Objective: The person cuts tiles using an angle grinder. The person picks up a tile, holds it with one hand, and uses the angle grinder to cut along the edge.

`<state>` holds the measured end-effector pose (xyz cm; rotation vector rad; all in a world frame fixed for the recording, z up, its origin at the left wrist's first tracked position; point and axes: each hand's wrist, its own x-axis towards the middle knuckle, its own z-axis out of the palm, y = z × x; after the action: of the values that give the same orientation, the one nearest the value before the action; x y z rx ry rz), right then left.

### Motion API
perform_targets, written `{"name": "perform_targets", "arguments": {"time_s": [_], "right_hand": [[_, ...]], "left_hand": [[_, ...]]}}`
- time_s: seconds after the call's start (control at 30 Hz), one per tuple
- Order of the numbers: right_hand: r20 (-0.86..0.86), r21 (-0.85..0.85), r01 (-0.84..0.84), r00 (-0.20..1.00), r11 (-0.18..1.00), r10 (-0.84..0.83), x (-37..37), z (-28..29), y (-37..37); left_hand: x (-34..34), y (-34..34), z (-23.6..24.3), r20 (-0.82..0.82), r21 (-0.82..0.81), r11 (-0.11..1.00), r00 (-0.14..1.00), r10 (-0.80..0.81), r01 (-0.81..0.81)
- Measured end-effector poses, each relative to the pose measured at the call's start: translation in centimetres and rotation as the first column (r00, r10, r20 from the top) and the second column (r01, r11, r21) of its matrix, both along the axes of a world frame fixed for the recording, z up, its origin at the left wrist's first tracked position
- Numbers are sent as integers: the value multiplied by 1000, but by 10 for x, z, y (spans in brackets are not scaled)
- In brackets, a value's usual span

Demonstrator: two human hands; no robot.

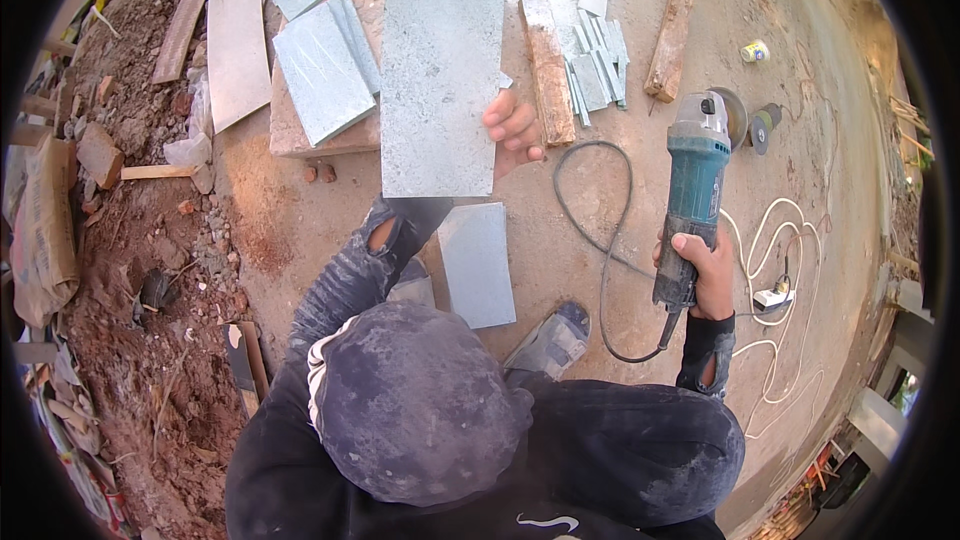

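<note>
My left hand [512,127] is closed around the right edge of a large grey-green stone tile [440,85], held up in front of me. The tile hides the palm and wrist. In my right hand [708,275] is a teal and black angle grinder [692,175], gripped by its rear body with the thumb across it. The grinder's disc end points away from me, to the right of the tile and apart from it. Whether the disc spins I cannot tell. A dark cord [630,230] loops from the grinder's rear. Another tile [477,265] lies between my feet.
Several tiles [322,75] rest on a slab at the far left. Cut strips [600,65] lie between two brick-like blocks [546,70] [670,45]. A white power socket [772,300] and white cable [768,345] are on the right. Loose soil [165,340] borders the left.
</note>
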<state>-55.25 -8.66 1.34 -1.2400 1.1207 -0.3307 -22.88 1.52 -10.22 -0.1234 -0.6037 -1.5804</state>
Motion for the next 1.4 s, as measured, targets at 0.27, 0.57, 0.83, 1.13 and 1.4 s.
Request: {"name": "perform_targets", "arguments": {"time_s": [0.27, 0.57, 0.83, 1.13, 1.4], "right_hand": [[44, 9, 13, 999, 1000, -13, 5, -1, 3], [46, 20, 3, 999, 1000, -4, 5, -2, 5], [46, 13, -8, 999, 1000, 7, 6, 1, 5], [42, -33, -4, 999, 999, 5, 9, 1, 9], [2, -50, -15, 1000, 999, 15, 3, 2, 7]], "left_hand": [[-5, 17, -4, 111, 46, 998, 992, -57, 52], [-5, 24, 8, 111, 46, 995, 990, -88, 83], [-5, 25, 8, 110, 58, 993, 988, -104, 98], [-4, 26, -1, 21, 67, 993, 995, -99, 98], [21, 58, 31, 492, 567, 579, 805, 333, -586]]}}
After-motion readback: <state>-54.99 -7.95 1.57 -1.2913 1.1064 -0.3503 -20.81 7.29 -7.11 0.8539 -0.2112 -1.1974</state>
